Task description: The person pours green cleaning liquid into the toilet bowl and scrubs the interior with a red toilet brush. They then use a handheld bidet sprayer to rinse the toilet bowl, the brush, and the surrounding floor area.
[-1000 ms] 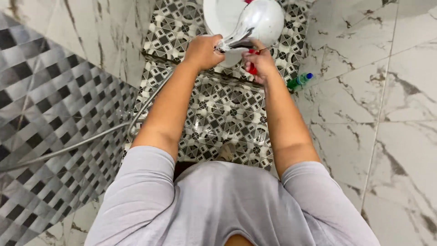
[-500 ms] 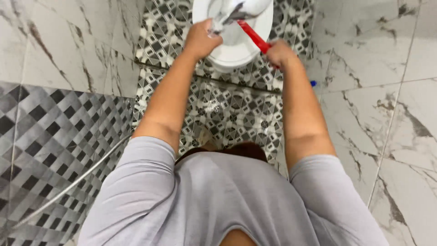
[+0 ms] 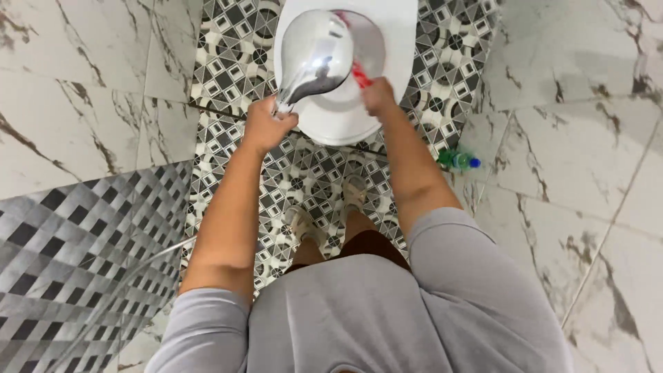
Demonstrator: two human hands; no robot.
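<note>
My left hand [image 3: 266, 126] grips the handle of a chrome shower head [image 3: 319, 55], held over a white toilet [image 3: 394, 48] at the top of the head view. The round shiny head covers much of the bowl. My right hand [image 3: 379, 94] holds the red handle of a toilet brush [image 3: 360, 74]; the brush end is hidden behind the shower head. Both arms reach forward from grey sleeves.
A green bottle with a blue cap [image 3: 457, 161] lies on the patterned floor tiles to the right of the toilet. The shower hose [image 3: 131, 276] runs down the left past a dark checkered wall panel [image 3: 69, 255]. Marble-look walls stand on both sides. My feet [image 3: 324, 214] are below the toilet.
The view has tilted down and the toilet has come closer. The shower head now sits over the bowl, and my right hand has moved in towards it with the brush.
</note>
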